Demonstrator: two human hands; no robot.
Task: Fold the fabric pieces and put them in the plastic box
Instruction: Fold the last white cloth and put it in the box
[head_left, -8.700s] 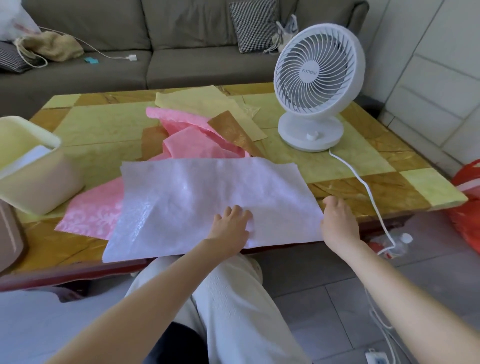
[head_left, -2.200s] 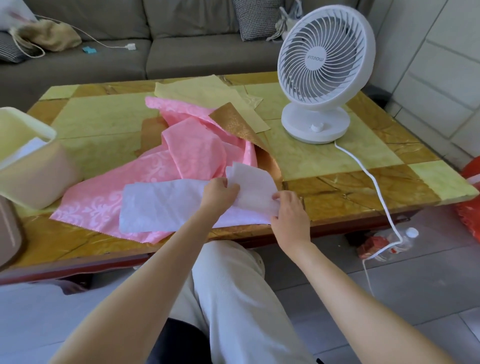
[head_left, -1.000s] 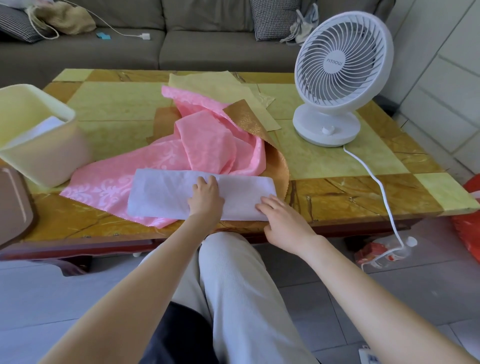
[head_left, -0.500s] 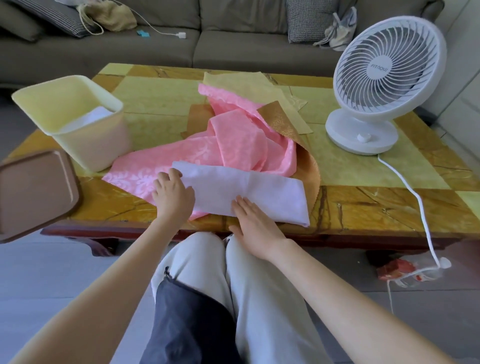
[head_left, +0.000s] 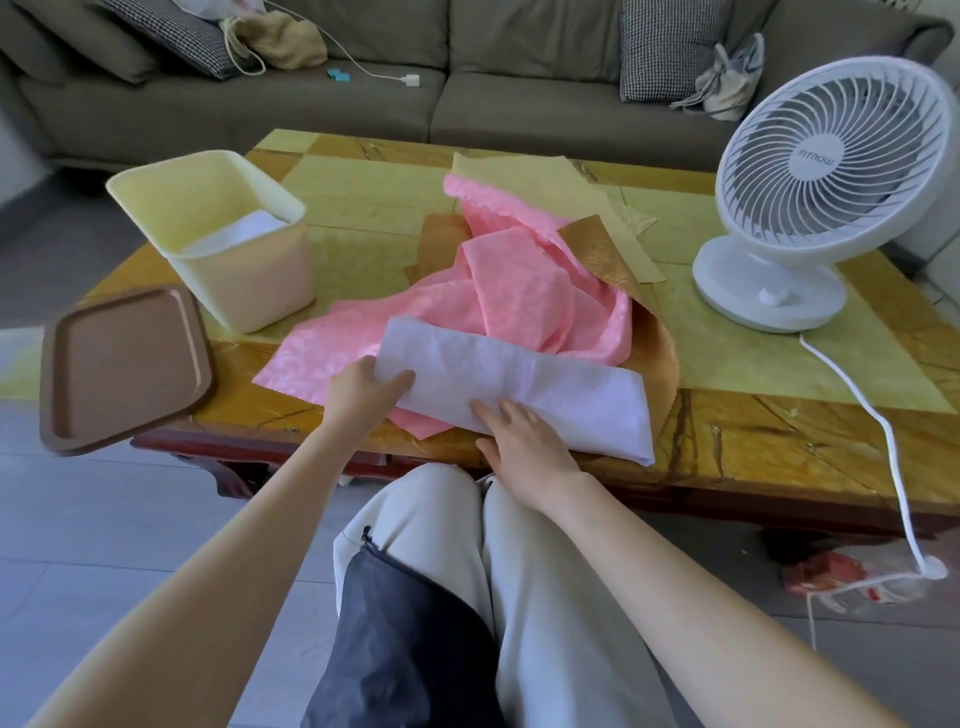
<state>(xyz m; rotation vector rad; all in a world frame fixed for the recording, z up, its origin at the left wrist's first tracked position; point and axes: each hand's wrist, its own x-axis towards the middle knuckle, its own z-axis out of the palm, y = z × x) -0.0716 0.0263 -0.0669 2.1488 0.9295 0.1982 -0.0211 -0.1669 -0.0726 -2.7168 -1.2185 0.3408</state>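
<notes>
A white fabric piece, folded into a long strip, lies near the table's front edge on top of crumpled pink fabric. My left hand grips the strip's left end, thumb on top. My right hand lies flat with straight fingers pressing the strip's middle. Gold fabric and pale yellow fabric lie beneath and behind the pink one. The cream plastic box stands at the table's left with a white folded piece inside.
A brown lid overhangs the table's left front corner. A white fan stands at the right, its cord trailing over the front edge to the floor. A sofa with cushions is behind. My knees are under the front edge.
The white piece went from one spread sheet to a narrow folded strip. In the last half second my left hand took hold of its left end and lifted it slightly; the view shifted left.
</notes>
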